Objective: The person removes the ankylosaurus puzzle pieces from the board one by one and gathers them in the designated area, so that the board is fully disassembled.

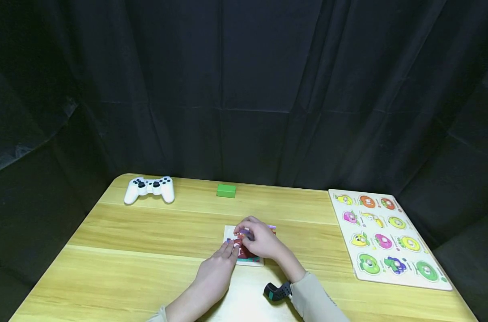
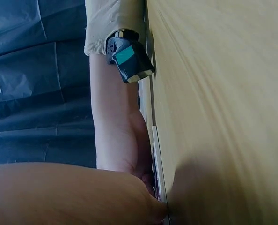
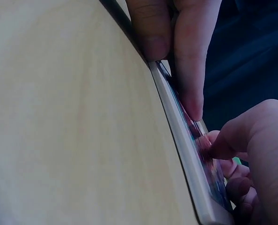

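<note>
A small jigsaw puzzle board (image 1: 249,263) with a pale frame and a red, purple and teal picture lies flat on the table. My left hand (image 1: 217,273) rests at its near left side, fingers extended, fingertips pressing on the red part. Over the board's upper half, my right hand (image 1: 264,239) bends its thumb and forefinger around a reddish puzzle piece (image 1: 240,236), partly hidden by the fingers. In the right wrist view, the right fingertips (image 3: 216,149) are down at the picture's surface, and the left fingers (image 3: 191,89) touch the board's other end.
A white game controller (image 1: 149,188) lies at the back left, with a green block (image 1: 226,191) at the back middle. On the right is a large fruit puzzle board (image 1: 388,241). A black wrist camera (image 1: 277,291) sits on the right wrist, and dark curtains (image 1: 252,89) surround the wooden table (image 1: 119,259).
</note>
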The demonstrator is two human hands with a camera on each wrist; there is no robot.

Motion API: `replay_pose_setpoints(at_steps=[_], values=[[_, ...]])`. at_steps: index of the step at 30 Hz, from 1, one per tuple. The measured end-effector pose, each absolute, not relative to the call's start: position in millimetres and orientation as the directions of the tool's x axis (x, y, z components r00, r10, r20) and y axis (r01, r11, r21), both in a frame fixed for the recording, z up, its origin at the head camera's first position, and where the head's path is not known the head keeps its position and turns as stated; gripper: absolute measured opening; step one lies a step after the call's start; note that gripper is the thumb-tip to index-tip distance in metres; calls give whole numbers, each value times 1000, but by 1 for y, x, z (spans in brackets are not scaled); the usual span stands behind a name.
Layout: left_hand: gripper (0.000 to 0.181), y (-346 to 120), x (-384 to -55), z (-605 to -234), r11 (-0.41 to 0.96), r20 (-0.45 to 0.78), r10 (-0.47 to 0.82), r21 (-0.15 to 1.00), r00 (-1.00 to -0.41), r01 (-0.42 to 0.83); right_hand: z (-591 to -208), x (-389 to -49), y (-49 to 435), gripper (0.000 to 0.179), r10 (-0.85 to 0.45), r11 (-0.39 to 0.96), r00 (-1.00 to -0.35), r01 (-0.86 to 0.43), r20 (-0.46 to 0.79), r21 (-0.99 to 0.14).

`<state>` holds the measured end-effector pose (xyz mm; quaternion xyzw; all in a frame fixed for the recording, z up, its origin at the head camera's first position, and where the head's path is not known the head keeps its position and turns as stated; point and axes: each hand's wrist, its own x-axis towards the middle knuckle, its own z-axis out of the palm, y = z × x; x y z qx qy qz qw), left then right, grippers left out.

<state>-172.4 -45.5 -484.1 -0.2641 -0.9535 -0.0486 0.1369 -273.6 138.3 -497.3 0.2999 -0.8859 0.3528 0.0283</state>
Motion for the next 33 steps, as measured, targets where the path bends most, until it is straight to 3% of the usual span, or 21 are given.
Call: replay_pose_setpoints(at_steps=[33], values=[[40,-45,-171,-483,847,279,504,26,-818,531,-496,-277,145,34,-535,523,-822,-502,193,-688]])
